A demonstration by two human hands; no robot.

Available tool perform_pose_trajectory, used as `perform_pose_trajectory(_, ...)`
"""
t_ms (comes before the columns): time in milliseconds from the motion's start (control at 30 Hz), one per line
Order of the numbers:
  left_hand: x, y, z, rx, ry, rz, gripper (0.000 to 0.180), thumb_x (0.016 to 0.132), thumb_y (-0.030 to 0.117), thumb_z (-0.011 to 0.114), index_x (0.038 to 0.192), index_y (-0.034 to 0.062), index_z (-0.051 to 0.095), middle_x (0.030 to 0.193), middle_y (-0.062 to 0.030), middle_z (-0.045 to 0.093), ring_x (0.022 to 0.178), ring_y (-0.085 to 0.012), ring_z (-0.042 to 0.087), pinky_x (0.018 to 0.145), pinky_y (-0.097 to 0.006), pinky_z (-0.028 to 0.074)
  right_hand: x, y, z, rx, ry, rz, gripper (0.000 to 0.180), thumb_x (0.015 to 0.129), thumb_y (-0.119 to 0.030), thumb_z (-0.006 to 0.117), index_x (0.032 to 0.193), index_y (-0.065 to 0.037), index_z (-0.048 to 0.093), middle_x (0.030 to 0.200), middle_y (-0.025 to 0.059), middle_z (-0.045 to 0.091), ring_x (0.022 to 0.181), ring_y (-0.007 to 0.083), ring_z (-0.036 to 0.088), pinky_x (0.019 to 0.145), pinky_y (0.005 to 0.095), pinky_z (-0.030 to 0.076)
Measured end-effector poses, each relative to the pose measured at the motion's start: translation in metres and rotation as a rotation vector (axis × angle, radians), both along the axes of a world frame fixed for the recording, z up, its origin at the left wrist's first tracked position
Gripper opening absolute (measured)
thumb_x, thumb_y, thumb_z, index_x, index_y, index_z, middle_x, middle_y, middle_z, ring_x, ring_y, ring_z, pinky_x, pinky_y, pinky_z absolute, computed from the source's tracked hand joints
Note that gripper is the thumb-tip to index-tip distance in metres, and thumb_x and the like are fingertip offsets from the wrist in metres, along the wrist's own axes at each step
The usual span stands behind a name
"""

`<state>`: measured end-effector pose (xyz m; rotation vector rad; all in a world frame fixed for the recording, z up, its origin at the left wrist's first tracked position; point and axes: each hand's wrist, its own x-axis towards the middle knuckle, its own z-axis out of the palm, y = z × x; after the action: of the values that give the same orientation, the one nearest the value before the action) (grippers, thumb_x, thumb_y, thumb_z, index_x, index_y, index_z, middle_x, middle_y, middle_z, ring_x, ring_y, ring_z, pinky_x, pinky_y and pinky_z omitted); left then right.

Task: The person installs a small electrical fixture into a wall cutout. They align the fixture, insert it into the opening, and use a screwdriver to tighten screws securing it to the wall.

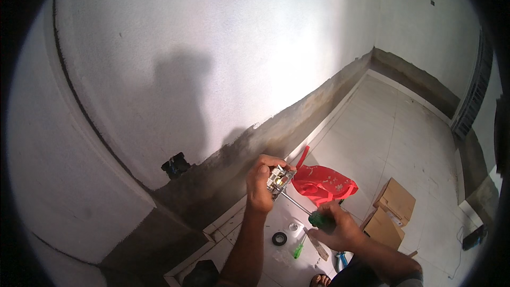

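My left hand (259,183) is closed round a small metal-and-plastic electrical fitting (279,180), which looks like a wall socket or switch seen from its back. In my right hand (342,229) is a screwdriver (297,205) with a green handle and a long steel shaft. The shaft's tip meets the lower edge of the fitting; whether it sits on a screw is too small to tell. Both hands are held above the tiled floor, near the wall. Behind the fitting lies a red bag (324,183) with white print.
Below my hands lie a roll of black tape (279,238), a green-handled tool (299,250) and blue-handled pliers (341,259). An open cardboard box (396,202) stands at the right. A phone-like dark device (474,238) with a cable is farther right. The wall has a dark cut-out (175,166).
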<state>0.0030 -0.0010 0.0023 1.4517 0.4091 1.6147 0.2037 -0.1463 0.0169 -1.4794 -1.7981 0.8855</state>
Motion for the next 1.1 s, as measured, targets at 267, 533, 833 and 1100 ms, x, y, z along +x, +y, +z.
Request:
perform_pose_trajectory(267,0.001,0.000,0.000,-0.028,-0.015,-0.002,0.043,0.099,0.032,0.033,0.099,-0.0027,0.059,0.093,-0.0195,0.064,0.088,-0.0312,0.072,0.068,-0.038,0.064,0.003,0.003,-0.011,0.059,0.027,0.006,0.041,0.081,-0.017,0.083,0.110,-0.003,0.059,0.094,0.0132,0.063,0.085,0.0215,0.066,0.076,0.0346,0.054)
perform_pose_trajectory(533,-0.007,0.001,-0.001,-0.163,-0.212,0.007,0.044,0.103,0.031,0.029,0.102,-0.0045,0.056,0.097,-0.0206,0.063,0.094,-0.0320,0.070,0.083,-0.044,0.061,0.011,0.019,-0.046,0.088,-0.029,0.103,0.032,0.081,-0.021,0.081,0.101,-0.001,0.067,0.091,0.0156,0.064,0.080,0.0272,0.067,0.073,0.0369,0.054)
perform_pose_trajectory(833,-0.024,0.018,-0.008,0.062,-0.154,0.334,0.029,0.105,0.015,0.037,0.101,-0.0022,0.061,0.099,-0.0166,0.064,0.090,-0.0227,0.065,0.084,-0.033,0.054,0.005,0.074,-0.309,-0.522,-0.982,1.012,0.061,0.080,-0.062,0.070,0.087,-0.001,0.076,0.082,0.0181,0.072,0.077,0.0343,0.069,0.078,0.0455,0.054)
perform_pose_trajectory(1100,-0.033,0.003,0.017,-0.149,0.088,0.399,0.032,0.104,0.022,0.040,0.102,0.0020,0.065,0.090,-0.0100,0.067,0.084,-0.0188,0.066,0.080,-0.033,0.055,-0.047,0.048,-0.374,-0.541,-0.809,1.028,0.055,0.075,-0.058,0.078,0.080,-0.003,0.074,0.079,0.0138,0.073,0.073,0.0301,0.071,0.074,0.0476,0.053)
